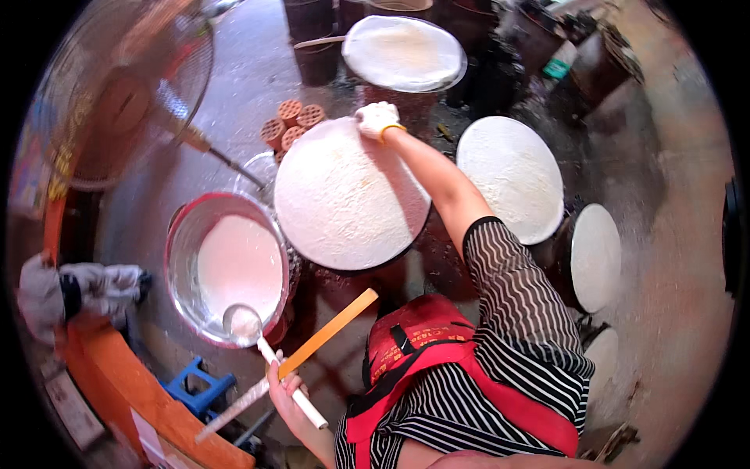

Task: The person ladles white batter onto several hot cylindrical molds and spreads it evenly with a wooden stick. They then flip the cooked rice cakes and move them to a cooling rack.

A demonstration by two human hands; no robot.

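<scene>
My right hand (378, 120), in a white knit glove with a yellow cuff, is closed at the far edge of a large round griddle covered with white batter (345, 193); what its fingers grip is hidden. My bare left hand (286, 375) is closed around the white handle of a ladle (243, 322) and a flat yellow-and-white stick (328, 334), which cross each other. The ladle's bowl holds some batter and rests at the near inner side of a metal pot (176, 293) of white batter (240, 264).
More white-coated round griddles stand beyond (404, 53) and to the right (510, 176), (596, 258). Perforated coal briquettes (290, 111) lie past the pot. A pedestal fan (123, 105) is at upper left, a blue plastic stool (199, 387) at lower left. Dark buckets (592, 76) stand upper right.
</scene>
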